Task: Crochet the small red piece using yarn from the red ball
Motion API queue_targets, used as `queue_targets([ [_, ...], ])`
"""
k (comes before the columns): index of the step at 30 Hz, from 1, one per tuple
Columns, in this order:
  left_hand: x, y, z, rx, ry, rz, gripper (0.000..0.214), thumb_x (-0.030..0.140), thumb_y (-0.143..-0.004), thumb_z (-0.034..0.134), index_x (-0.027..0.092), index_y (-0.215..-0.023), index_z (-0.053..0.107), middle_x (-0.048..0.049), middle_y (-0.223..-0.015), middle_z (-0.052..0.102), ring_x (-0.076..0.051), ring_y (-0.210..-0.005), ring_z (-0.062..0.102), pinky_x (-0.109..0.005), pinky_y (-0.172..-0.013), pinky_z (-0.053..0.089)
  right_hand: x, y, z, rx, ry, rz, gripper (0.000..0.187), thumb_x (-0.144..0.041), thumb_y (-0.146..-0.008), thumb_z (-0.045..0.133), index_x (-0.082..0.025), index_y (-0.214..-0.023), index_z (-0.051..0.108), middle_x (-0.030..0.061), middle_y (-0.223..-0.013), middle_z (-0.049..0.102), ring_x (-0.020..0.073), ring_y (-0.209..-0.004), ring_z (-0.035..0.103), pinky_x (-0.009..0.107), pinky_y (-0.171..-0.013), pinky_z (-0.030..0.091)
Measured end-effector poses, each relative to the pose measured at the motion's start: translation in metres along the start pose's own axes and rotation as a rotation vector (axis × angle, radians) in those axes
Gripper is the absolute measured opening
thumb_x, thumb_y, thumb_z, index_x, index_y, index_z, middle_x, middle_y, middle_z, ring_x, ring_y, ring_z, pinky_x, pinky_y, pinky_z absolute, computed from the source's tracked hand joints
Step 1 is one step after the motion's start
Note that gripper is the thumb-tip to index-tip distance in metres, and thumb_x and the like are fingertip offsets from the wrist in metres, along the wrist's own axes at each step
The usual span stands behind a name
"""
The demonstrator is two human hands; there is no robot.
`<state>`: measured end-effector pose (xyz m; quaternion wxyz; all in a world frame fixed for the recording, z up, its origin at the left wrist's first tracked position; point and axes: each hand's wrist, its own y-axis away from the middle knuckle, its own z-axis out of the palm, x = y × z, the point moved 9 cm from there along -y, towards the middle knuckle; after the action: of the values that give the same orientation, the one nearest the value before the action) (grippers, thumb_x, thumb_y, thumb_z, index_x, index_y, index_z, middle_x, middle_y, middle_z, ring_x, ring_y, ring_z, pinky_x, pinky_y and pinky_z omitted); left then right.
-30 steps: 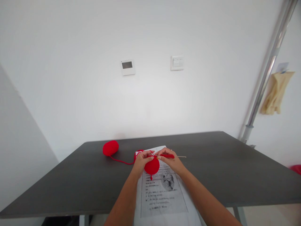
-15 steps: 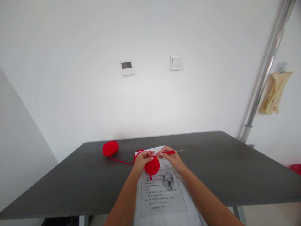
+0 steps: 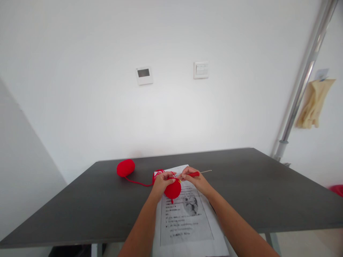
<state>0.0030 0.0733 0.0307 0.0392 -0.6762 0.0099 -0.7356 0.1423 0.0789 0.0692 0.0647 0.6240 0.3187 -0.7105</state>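
My left hand (image 3: 160, 184) is closed on a round red crochet piece (image 3: 173, 190), pinching its upper edge with red yarn looped over the fingers. My right hand (image 3: 195, 181) grips a crochet hook (image 3: 197, 173) with a red handle, its metal end pointing right and its tip at the piece's top edge. A strand of red yarn (image 3: 136, 183) runs left across the dark table (image 3: 80, 207) to a red yarn ball (image 3: 125, 167). A printed paper sheet (image 3: 184, 221) lies under both hands.
The table stands against a white wall with a small display panel (image 3: 144, 75) and a light switch (image 3: 201, 69). A metal pole (image 3: 302, 85) rises at the right with pale gloves (image 3: 312, 105) hanging beside it. Something red (image 3: 337, 190) sits low at the far right.
My right hand has lifted slightly and turned the hook handle upward compared with a second ago. My left hand and the crochet piece stay almost where they were.
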Motion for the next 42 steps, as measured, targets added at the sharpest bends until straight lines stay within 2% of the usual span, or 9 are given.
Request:
queue_targets([
  [12, 0.014, 0.001, -0.003, 0.075, -0.187, 0.116, 0.025, 0.015, -0.055, 0.066, 0.015, -0.080, 0.070, -0.0007, -0.065, 0.065, -0.016, -0.064, 0.059, -0.026, -0.062, 0.044, -0.015, 0.006, 0.010, 0.000, 0.356, -0.156, 0.017, -0.030, -0.086, 0.051, -0.018, -0.077, 0.058, 0.0024, -0.075, 0.061, 0.0152, -0.071, 0.055, 0.028, -0.067, 0.043],
  [17, 0.014, -0.001, 0.000, 0.067, -0.186, 0.151, 0.026, 0.015, -0.054, 0.065, 0.015, -0.080, 0.070, -0.0021, -0.067, 0.066, -0.017, -0.066, 0.060, -0.026, -0.062, 0.044, -0.024, 0.009, 0.018, -0.011, 0.536, -0.314, 0.014, -0.025, -0.087, 0.049, -0.019, -0.077, 0.058, 0.0023, -0.077, 0.057, 0.0153, -0.074, 0.052, 0.028, -0.068, 0.042],
  [25, -0.001, -0.004, -0.002, 0.039, 0.035, 0.033, 0.038, 0.019, -0.052, 0.073, 0.014, -0.089, 0.068, 0.0007, -0.062, 0.065, -0.014, -0.058, 0.059, -0.025, -0.058, 0.043, -0.023, 0.010, 0.021, -0.014, 0.591, -0.418, 0.009, -0.025, -0.088, 0.050, -0.021, -0.086, 0.058, 0.0042, -0.087, 0.059, 0.0169, -0.085, 0.054, 0.030, -0.078, 0.044],
  [34, -0.006, 0.003, 0.008, -0.020, 0.320, -0.109, 0.044, 0.023, -0.048, 0.080, 0.011, -0.089, 0.069, -0.0070, -0.075, 0.071, -0.018, -0.068, 0.064, -0.029, -0.068, 0.047, -0.033, 0.014, 0.030, -0.058, 0.692, -0.464, 0.015, -0.025, -0.091, 0.044, -0.022, -0.092, 0.059, 0.0073, -0.099, 0.060, 0.0186, -0.093, 0.055, 0.033, -0.084, 0.046],
  [39, -0.006, 0.003, 0.010, -0.034, 0.376, -0.113, 0.042, 0.023, -0.050, 0.081, 0.010, -0.088, 0.070, -0.0087, -0.074, 0.071, -0.018, -0.068, 0.064, -0.028, -0.068, 0.048, -0.035, 0.016, 0.039, -0.073, 0.842, -0.514, 0.021, -0.024, -0.092, 0.040, -0.021, -0.097, 0.060, 0.0092, -0.104, 0.060, 0.0213, -0.096, 0.052, 0.037, -0.086, 0.045],
  [42, -0.006, 0.003, 0.009, -0.018, 0.391, -0.104, 0.040, 0.022, -0.048, 0.081, 0.010, -0.085, 0.070, -0.0079, -0.072, 0.071, -0.017, -0.065, 0.064, -0.028, -0.066, 0.048, -0.032, 0.014, 0.042, -0.056, 0.922, -0.496, 0.023, -0.023, -0.092, 0.040, -0.020, -0.100, 0.061, 0.0098, -0.107, 0.058, 0.0224, -0.098, 0.051, 0.038, -0.086, 0.044],
])
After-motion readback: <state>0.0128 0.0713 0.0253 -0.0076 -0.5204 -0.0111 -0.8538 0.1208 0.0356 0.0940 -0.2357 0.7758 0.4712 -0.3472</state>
